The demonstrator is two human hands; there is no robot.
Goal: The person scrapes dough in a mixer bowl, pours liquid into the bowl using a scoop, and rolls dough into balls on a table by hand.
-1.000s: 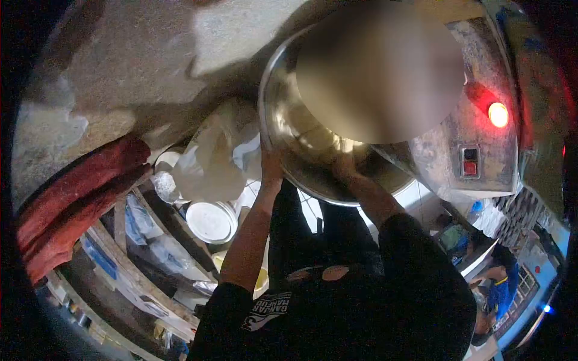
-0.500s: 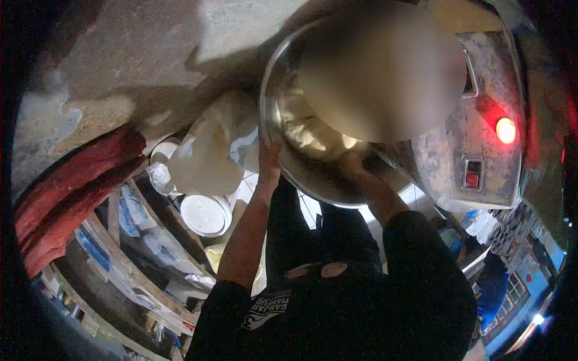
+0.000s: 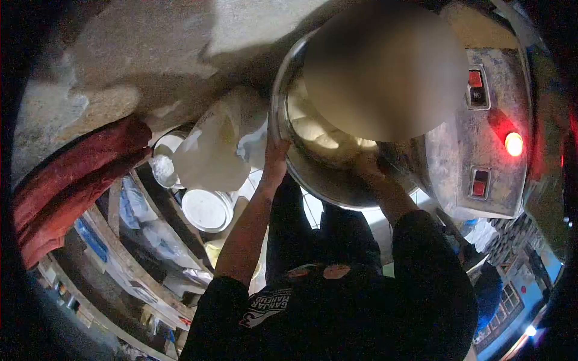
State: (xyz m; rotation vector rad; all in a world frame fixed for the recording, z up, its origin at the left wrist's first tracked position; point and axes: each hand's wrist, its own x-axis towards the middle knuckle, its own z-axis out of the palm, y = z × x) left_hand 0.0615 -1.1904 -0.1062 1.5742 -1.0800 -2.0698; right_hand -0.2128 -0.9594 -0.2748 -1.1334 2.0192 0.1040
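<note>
A large round metal bowl [image 3: 325, 194] stands in front of me, with a pale, dough-like mass [image 3: 316, 132] inside. My left hand [image 3: 277, 161] grips the bowl's left rim. Inside the bowl, near its front wall, my right hand [image 3: 368, 165] reaches down against the pale mass; its fingers are hidden in shadow. A round blurred patch covers much of the bowl's upper part, so what lies there cannot be seen.
Right of the bowl is a worn metal machine housing [image 3: 448, 168] with red switches [image 3: 479, 183] and a lit lamp [image 3: 513, 144]. A white lidded bucket [image 3: 207, 210], a pale sack [image 3: 211, 150], wooden shelving [image 3: 141, 274] and red cloth [image 3: 84, 180] are at left.
The view has shifted slightly, so bowl and machine appear farther right and the upper switch shows more fully. My left hand stays on the rim; my right stays inside the bowl.
</note>
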